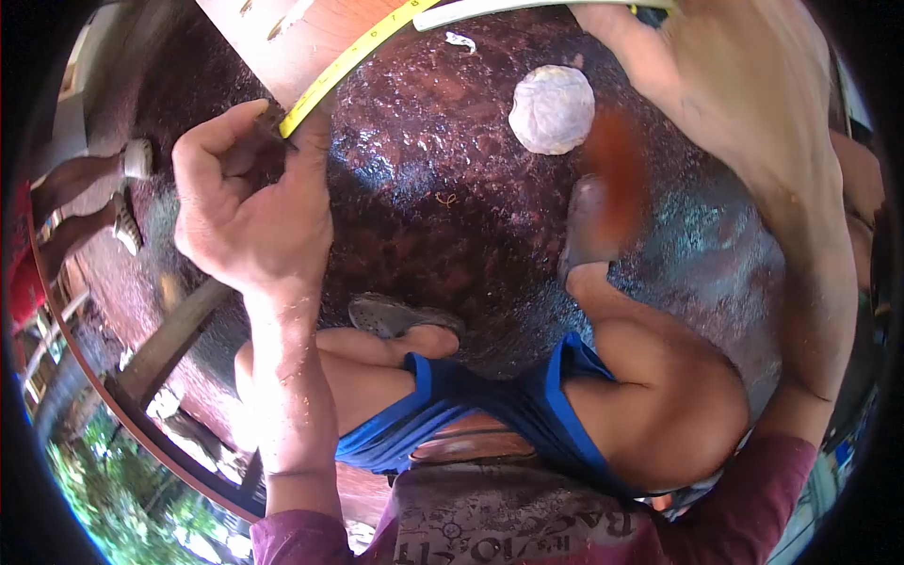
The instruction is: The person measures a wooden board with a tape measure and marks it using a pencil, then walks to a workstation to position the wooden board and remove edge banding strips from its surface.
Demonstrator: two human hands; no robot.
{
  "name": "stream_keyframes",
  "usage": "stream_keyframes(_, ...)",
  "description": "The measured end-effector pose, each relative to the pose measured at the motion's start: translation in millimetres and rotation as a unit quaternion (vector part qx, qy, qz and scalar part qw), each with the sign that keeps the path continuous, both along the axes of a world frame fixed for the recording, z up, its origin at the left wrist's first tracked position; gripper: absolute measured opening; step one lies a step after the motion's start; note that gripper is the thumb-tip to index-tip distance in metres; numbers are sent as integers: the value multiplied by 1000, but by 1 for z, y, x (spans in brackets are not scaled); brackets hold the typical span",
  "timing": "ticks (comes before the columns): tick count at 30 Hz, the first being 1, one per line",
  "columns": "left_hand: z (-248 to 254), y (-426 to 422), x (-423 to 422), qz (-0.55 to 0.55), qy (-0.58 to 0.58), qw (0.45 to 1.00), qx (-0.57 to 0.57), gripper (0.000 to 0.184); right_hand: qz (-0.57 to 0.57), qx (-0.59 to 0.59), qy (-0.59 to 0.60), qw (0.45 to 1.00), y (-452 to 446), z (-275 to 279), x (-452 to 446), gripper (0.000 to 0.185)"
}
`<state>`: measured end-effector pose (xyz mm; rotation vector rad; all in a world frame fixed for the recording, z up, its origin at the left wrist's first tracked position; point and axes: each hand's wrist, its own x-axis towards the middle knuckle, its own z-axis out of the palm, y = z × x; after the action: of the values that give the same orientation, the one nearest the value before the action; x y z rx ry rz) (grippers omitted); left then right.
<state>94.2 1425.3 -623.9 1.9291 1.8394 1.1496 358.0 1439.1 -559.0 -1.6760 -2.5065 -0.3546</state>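
Note:
My left hand (250,202) is closed in a pinch on the end of a yellow tape measure (353,64). The numbered blade bows up and to the right from my fingers and leaves the top of the view. Beneath it lies a pinkish wooden board (315,33), cut off by the top edge. My right hand (650,56) reaches to the upper right, beside a long pale strip (527,8). Its fingers are mostly out of frame, so what it grips cannot be made out.
A round whitish lump (553,110) rests on the dark, rough ground (443,207). An orange-red thing (617,179) is blurred near my shoe (586,221). At left are another person's legs (89,179) and a wooden beam (174,339).

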Motion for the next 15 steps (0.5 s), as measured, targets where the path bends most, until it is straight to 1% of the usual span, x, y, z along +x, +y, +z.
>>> stream_keyframes(3, 0, 2, -1, -4, -15, 1000, 0, 35, -37, -10, 8, 999, 0, 9, -17, 27)
stream_keyframes(4, 3, 4, -2, -3, 24, 1000, -2, 33, -52, -17, 23, 998, 0, 7, -19, 26)
stream_keyframes(7, 1, 6, -3, -26, 28, 999, -24, 30, -71, 15, 39, 997, -15, 12, -28, 23)
stream_keyframes(8, -1, 7, -3, -37, 27, 999, -5, 30, -85, 26, 53, 995, -18, 6, -30, 23)
stream_keyframes(11, -6, 12, -5, -5, 39, 999, 4, 32, -54, 83, 44, 994, -15, -3, -17, 21)
stream_keyframes(12, -5, 13, -7, 5, 104, 994, 12, 36, -42, 124, 44, 990, -13, -16, -14, 20)
stream_keyframes(13, 1, 13, -7, 13, 134, 991, -1, 37, -44, 96, 59, 993, -12, -19, -12, 20)
stream_keyframes(15, 1, 16, -8, -10, 49, 999, -10, 35, -51, 42, 91, 994, -10, -23, -10, 20)
